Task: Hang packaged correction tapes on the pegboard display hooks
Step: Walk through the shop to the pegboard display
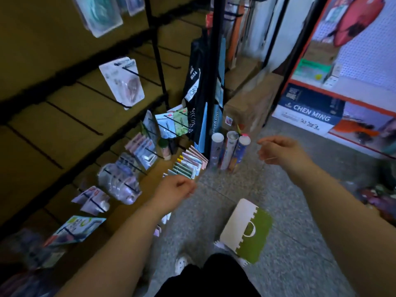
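Head camera looks steeply down, somewhat blurred, over both forearms at floor.

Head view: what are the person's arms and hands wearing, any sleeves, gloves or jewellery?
Nothing shows on them: both forearms are bare up to the frame edge, with no sleeves, and the left hand and right hand have no gloves. No watch, ring or bracelet is visible, though the picture is blurred.

"CHEN MING" stands in white capitals on the dark blue side of a carton (pixel 310 111) on the lowest shelf of the red-framed rack at right. Below it a smaller line begins "A3", the rest too blurred to read. White lettering on the black hanging bag (pixel 196 86) by the black post cannot be made out.
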{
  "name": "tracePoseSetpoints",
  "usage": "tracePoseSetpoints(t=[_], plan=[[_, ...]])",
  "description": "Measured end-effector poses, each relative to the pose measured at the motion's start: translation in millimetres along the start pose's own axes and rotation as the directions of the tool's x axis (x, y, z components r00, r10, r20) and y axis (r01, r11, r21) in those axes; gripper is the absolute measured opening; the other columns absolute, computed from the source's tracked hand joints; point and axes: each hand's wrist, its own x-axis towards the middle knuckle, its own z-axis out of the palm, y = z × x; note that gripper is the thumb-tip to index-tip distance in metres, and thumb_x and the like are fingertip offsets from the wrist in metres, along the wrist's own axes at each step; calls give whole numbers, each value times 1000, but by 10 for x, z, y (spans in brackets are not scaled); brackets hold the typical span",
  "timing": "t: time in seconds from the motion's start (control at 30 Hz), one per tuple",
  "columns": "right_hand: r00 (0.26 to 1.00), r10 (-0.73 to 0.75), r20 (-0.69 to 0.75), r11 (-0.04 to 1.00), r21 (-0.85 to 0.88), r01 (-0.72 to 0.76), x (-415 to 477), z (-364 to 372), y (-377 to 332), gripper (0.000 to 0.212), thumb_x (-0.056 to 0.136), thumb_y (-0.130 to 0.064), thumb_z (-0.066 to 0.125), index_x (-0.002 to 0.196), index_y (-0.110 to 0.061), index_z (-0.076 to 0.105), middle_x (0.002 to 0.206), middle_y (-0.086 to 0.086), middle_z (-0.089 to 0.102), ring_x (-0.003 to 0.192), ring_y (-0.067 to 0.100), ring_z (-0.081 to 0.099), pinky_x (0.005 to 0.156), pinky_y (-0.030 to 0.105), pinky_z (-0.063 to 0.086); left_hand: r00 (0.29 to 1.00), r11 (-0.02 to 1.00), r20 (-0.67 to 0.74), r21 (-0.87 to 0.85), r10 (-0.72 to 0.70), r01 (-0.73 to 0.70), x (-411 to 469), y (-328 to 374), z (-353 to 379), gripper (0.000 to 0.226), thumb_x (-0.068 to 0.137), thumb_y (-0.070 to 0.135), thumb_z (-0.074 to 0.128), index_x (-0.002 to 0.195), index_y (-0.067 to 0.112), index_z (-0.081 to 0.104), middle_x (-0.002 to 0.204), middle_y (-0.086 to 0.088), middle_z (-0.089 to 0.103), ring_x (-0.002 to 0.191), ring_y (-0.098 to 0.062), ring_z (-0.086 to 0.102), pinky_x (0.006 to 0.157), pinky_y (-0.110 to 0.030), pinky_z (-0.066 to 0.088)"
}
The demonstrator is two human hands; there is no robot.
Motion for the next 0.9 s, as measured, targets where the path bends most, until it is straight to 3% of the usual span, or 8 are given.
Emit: tracePoseSetpoints(t=[0.13, 0.27, 0.33, 0.4, 0.5, 0.63, 0.8, 0.9], plan=[[996, -23, 87, 999, -48, 27, 206, 425, -129, 12, 92, -7, 48, 87, -7, 59, 61, 6, 52, 44, 5, 54, 39, 7, 38, 1000, 1000, -28, -28, -9, 9, 44, -64, -328, 31, 91, 10, 49, 61, 14, 58, 64, -4, 57, 49, 10, 53, 59, -9, 41], [982, -34, 187, 994, -95, 53, 368, 793, -321, 17, 91, -3, 46, 83, -9, 60, 63, 6, 54, 51, 11, 56, 42, 11, 43, 992, 994, -118, -101, -40, 28, 20, -159, -613, 16, 92, 13, 49, 82, 11, 62, 70, -3, 59, 60, 3, 55, 49, -7, 38], [968, -35, 247, 992, -106, 63, 421, 975, -409, 15, 91, -3, 45, 93, -7, 59, 66, 6, 55, 49, 5, 57, 42, 6, 42, 985, 989, -161, -142, -58, 35, 12, -241, -728, 22, 91, 13, 50, 72, 13, 61, 72, -6, 61, 69, -10, 55, 58, -11, 40], [945, -35, 325, 979, -180, 98, 448, 1173, -469, 17, 91, -4, 45, 97, -7, 61, 70, 7, 59, 54, 10, 56, 50, 11, 45, 976, 980, -190, -187, -104, 68, -7, -321, -819, 29, 90, 14, 52, 63, 19, 60, 67, 0, 61, 63, -6, 56, 66, -14, 43], [900, -22, 435, 964, -230, 135, 466, 1504, -562, 13, 92, -9, 47, 91, -11, 60, 74, 5, 60, 53, 3, 58, 56, 15, 46, 956, 973, -258, -212, -140, 86, -39, -413, -978, 31, 90, 16, 53, 61, 22, 60, 64, 8, 61, 51, 5, 59, 58, -3, 42], [791, -7, 612, 925, -297, 238, 494, 1987, -709, 17, 93, -11, 47, 101, -6, 61, 74, 0, 57, 66, 8, 53, 62, 17, 44, 898, 944, -370, -307, -237, 123, -132, -604, -1182, 32, 89, 15, 54, 59, 24, 60, 66, 2, 63, 67, -16, 58, 66, -21, 42], [624, 56, 779, 867, -348, 357, 674, 2585, -729, 14, 93, -11, 46, 95, -15, 60, 75, -5, 58, 66, 6, 54, 63, 17, 42, 739, 859, -526, -492, -421, 138, -269, -874, -1224, 43, 88, 9, 54, 48, 24, 56, 55, 6, 58, 60, -10, 57, 57, -12, 41], [461, 92, 882, 778, -353, 519, 782, 2936, -714, 14, 93, -16, 47, 98, -19, 60, 81, -8, 58, 72, 5, 54, 68, 19, 42, 629, 826, -609, -554, -484, 100, -195, -912, -1204, 53, 88, 10, 53, 37, 22, 55, 48, 10, 58, 62, -6, 55, 60, -12, 39]])
